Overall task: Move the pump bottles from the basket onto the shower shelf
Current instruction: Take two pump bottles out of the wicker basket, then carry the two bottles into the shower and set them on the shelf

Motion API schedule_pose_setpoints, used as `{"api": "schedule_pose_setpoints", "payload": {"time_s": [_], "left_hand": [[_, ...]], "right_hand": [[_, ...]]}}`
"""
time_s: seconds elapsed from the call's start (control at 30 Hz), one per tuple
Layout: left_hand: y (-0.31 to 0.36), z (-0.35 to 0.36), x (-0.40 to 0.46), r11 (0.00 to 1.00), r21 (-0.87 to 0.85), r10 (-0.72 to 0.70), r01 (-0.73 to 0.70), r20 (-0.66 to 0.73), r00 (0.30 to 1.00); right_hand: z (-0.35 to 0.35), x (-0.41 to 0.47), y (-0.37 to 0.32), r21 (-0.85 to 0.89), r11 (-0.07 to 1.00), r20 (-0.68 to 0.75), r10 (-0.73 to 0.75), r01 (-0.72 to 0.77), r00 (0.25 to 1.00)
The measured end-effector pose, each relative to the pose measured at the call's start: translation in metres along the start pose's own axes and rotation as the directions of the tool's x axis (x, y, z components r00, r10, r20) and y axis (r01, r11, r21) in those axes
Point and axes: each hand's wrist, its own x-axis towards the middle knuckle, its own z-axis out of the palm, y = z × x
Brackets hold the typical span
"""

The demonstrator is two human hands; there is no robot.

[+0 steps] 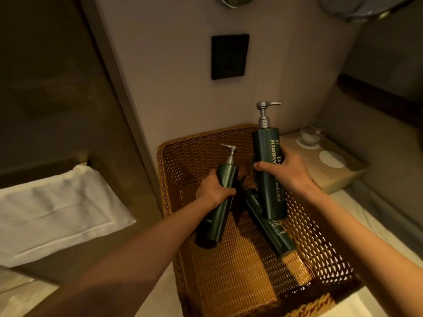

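Note:
A woven wicker basket sits below me, holding dark green pump bottles with silver pumps. My right hand grips a tall green bottle upright, lifted above the basket floor, its pump pointing right. My left hand is closed around a second green bottle, tilted slightly, low on the left side of the basket. A third green bottle lies flat on the basket floor between the two, partly hidden behind the held ones.
A white folded towel lies on a ledge to the left. A beige counter at the right carries a small glass and a white coaster. A black wall plate hangs above the basket.

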Motion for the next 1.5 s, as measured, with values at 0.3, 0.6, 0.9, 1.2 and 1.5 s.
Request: {"api": "schedule_pose_setpoints", "payload": {"time_s": [0.3,0.6,0.9,1.2,1.5], "left_hand": [[0.011,-0.158,-0.065,0.856,-0.331,0.287,-0.396,-0.333,0.898],[-0.121,-0.336,-0.19,0.827,-0.298,0.233,-0.476,-0.589,0.774],[-0.35,-0.439,-0.344,0.974,-0.204,-0.103,-0.098,-0.785,0.611],[-0.517,-0.489,-0.438,0.907,-0.386,-0.421,0.171,-0.81,0.408],[-0.613,-0.612,-0.405,0.856,-0.46,-0.509,0.236,-0.829,0.232]], "right_hand": [[0.049,-0.029,-0.128,0.084,0.972,-0.023,-0.218,0.219,0.976],[0.214,-0.119,-0.264,0.194,0.873,0.097,-0.471,0.447,0.877],[0.45,-0.245,-0.319,0.319,0.827,0.392,-0.56,0.463,0.73],[0.661,-0.329,-0.339,0.348,0.844,0.705,-0.522,0.407,0.479],[0.847,-0.314,-0.423,0.433,0.826,0.771,-0.547,0.36,0.328]]}}
